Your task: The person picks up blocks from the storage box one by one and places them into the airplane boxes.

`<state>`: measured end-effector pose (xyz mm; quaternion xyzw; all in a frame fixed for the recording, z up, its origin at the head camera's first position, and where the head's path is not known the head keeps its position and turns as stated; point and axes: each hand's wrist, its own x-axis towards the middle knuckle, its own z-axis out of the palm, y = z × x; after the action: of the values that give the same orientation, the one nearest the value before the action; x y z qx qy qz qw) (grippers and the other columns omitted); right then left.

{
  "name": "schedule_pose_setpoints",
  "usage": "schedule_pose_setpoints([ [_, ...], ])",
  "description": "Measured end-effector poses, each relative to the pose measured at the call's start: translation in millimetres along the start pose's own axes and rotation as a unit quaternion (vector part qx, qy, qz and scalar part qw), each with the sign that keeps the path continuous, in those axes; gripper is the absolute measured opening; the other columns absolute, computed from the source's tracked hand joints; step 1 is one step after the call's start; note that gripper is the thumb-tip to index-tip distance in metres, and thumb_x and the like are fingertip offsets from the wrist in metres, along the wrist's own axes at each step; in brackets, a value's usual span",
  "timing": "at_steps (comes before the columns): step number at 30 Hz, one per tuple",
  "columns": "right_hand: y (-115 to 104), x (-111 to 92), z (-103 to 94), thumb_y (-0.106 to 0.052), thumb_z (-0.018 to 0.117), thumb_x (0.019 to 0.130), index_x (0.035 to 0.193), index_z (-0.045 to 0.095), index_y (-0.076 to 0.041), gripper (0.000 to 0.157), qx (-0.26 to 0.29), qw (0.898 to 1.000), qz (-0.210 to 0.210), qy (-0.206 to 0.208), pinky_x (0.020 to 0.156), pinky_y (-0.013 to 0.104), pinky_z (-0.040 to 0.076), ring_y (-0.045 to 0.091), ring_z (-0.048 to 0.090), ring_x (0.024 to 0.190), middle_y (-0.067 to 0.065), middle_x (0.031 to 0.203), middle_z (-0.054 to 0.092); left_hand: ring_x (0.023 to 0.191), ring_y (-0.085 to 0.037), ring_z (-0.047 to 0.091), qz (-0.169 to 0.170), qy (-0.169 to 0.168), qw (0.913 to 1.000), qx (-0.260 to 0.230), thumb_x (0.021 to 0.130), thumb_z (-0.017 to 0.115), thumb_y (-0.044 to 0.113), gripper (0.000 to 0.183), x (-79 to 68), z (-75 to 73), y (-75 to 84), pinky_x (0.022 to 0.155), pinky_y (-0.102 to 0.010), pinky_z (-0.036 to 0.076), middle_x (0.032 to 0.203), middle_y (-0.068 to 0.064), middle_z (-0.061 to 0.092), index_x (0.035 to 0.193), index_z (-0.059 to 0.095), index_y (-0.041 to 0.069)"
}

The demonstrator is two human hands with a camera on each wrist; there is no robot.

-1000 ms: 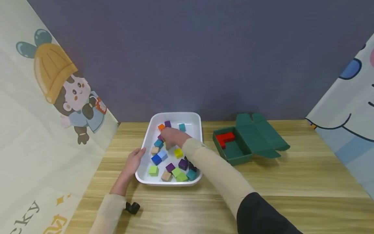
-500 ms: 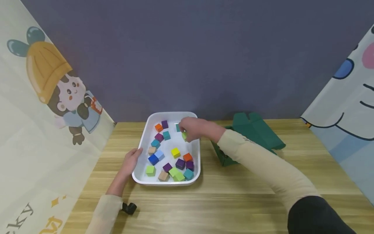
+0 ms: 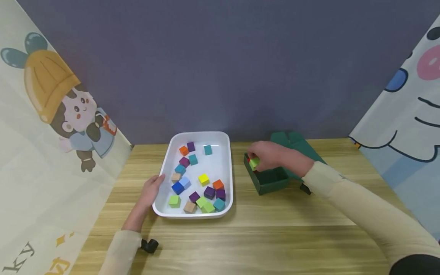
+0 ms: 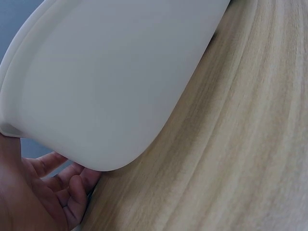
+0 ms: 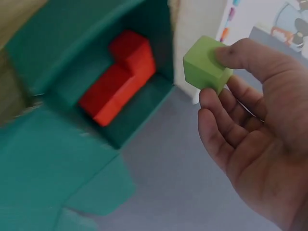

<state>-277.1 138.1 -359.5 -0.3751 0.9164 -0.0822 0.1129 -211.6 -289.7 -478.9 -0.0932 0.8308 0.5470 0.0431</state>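
My right hand [image 3: 271, 154] pinches a lime-green cube [image 3: 254, 163] between thumb and fingertips, above the left part of an open green cardboard box [image 3: 273, 187]. In the right wrist view, a red L-shaped block [image 5: 120, 86] lies inside the box, apart from the held cube [image 5: 204, 62]. My left hand [image 3: 151, 190] holds the left side of a white tray [image 3: 230, 172]. In the left wrist view, the thumb is at the tray's rim and the bent fingers [image 4: 72, 192] lie against the tray's underside. Several coloured cubes, among them a yellow cube [image 3: 204, 179], lie scattered in the tray.
The box's lid [image 3: 306, 151] lies folded back to the right. Tray and box stand side by side on a wooden table [image 3: 220, 244], with a gap between them. A dark grey panel [image 3: 220, 68] rises behind, and printed sheets flank both sides.
My right hand has taken the lime-green cube from the tray and carried it right, over the box. The left hand has stayed on the tray. The head view has shifted slightly.
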Motion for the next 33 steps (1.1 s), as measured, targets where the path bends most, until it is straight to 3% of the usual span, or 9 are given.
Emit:
schedule_pose_setpoints([
  [10, 30.6, -9.2, 16.7, -0.014, 0.078, 0.079, 0.102, 0.062, -0.008, 0.029, 0.008, 0.999, 0.048, 0.001, 0.070, 0.036, 0.048, 0.019, 0.051, 0.079, 0.002, 0.097, 0.058, 0.091, -0.025, 0.065, -0.001, -0.003, 1.0000, 0.002, 0.102, 0.040, 0.048, 0.067, -0.3, -0.3, 0.0, 0.073, -0.032, 0.057, 0.116, -0.028, 0.060, 0.137, 0.042, -0.010],
  [26, 40.8, 8.1, 24.4, -0.008, 0.079, 0.075, 0.092, 0.061, -0.011, 0.025, -0.039, 0.998, 0.044, -0.005, 0.067, 0.038, 0.049, 0.019, 0.053, 0.078, 0.000, 0.091, 0.058, 0.099, -0.029, 0.064, -0.009, -0.010, 0.9999, 0.004, 0.102, 0.038, 0.052, 0.072, 0.4, -0.1, 1.1, 0.078, -0.033, 0.056, 0.121, -0.028, 0.058, 0.141, 0.038, -0.009],
  [33, 43.6, 15.9, 30.3, -0.005, 0.080, 0.075, 0.086, 0.057, -0.010, 0.025, -0.054, 0.997, 0.040, -0.036, 0.062, 0.033, 0.040, 0.019, 0.045, 0.073, 0.000, 0.083, 0.053, 0.099, -0.029, 0.063, -0.010, -0.011, 0.9999, 0.004, 0.102, 0.038, 0.052, 0.073, -0.2, -0.3, 0.6, 0.079, -0.034, 0.056, 0.122, -0.028, 0.057, 0.141, 0.037, -0.009],
])
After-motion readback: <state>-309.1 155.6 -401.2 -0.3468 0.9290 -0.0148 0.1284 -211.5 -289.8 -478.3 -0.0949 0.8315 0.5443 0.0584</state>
